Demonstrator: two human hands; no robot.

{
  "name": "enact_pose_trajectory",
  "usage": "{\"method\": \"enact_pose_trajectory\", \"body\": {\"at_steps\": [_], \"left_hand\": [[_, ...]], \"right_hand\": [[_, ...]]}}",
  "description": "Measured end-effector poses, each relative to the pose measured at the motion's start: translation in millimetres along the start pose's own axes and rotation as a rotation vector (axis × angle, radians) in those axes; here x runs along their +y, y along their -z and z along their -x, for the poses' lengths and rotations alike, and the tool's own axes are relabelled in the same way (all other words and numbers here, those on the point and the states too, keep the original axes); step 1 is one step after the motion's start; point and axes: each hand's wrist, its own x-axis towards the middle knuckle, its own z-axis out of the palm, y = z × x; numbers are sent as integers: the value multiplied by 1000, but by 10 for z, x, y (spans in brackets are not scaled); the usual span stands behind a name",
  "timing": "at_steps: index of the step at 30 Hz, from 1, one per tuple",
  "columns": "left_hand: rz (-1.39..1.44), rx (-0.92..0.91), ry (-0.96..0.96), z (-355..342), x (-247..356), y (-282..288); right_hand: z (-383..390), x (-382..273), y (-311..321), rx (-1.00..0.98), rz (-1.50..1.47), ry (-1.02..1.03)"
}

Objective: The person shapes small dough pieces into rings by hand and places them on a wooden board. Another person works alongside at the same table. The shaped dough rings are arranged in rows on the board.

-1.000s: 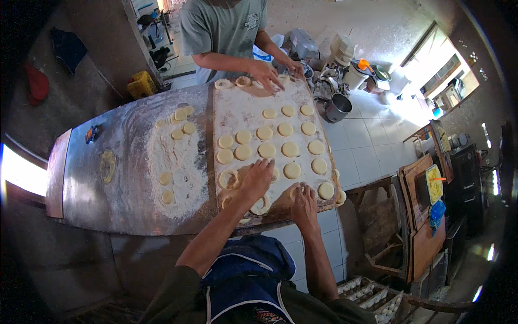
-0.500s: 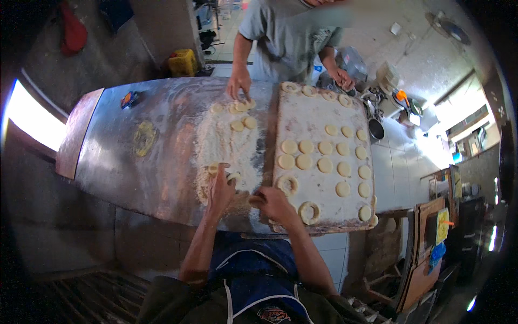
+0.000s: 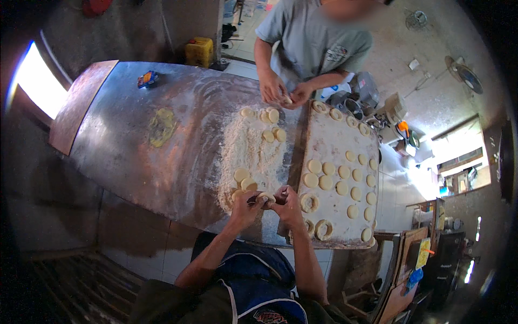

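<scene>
Both hands meet at the near edge of the surface (image 3: 135, 146): L hand (image 3: 245, 208) and R hand (image 3: 287, 205) are close together, fingers curled round one small dough piece (image 3: 266, 197) pinched between them. Grip looks closed on it from both sides, fingertips nearly touching. A thin dark item shows in the L hand's fingers; can't tell what it is.

Taking the flour patch (image 3: 249, 146) as landmark: the held dough piece sits at its near end, just above the surface edge. A few round dough discs (image 3: 241, 174) lie on the patch's near part, right beside the L hand. More discs (image 3: 270, 135) lie on its far part. Just right of the patch is a floured board (image 3: 337, 143), touching or nearly so, w/ rows of dough rounds (image 3: 329, 182) and some ring-shaped ones (image 3: 324, 229) at its near end, next to the R hand. Well left of the patch, a flat yellowish smear of dough (image 3: 161, 127); further left and back, a small blue-and-red object (image 3: 147, 79).

Beyond the patch's far end stands another person in a grey T-shirt (image 3: 315, 43), their two hands (image 3: 283, 93) together on a bit of dough. A yellow container (image 3: 199, 52) sits on the floor behind the surface.
</scene>
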Motion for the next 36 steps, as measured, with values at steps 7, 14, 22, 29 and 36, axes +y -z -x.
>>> {"method": "enact_pose_trajectory", "body": {"at_steps": [7, 14, 22, 29, 36], "left_hand": [[555, -166, 138, -54, -22, -296], [400, -340, -235, -85, 86, -498], [-55, -86, -467, -128, 309, -993], [916, -93, 131, -100, 317, -1672], [841, -196, 106, -115, 129, -1970]], "right_hand": [[247, -440, 111, -12, -380, -104], [311, -363, 457, 81, -348, -113], [466, -390, 839, 19, -543, -299], [644, -292, 1004, 372, -335, -185], [691, 180, 1195, 498, -450, -69]]}}
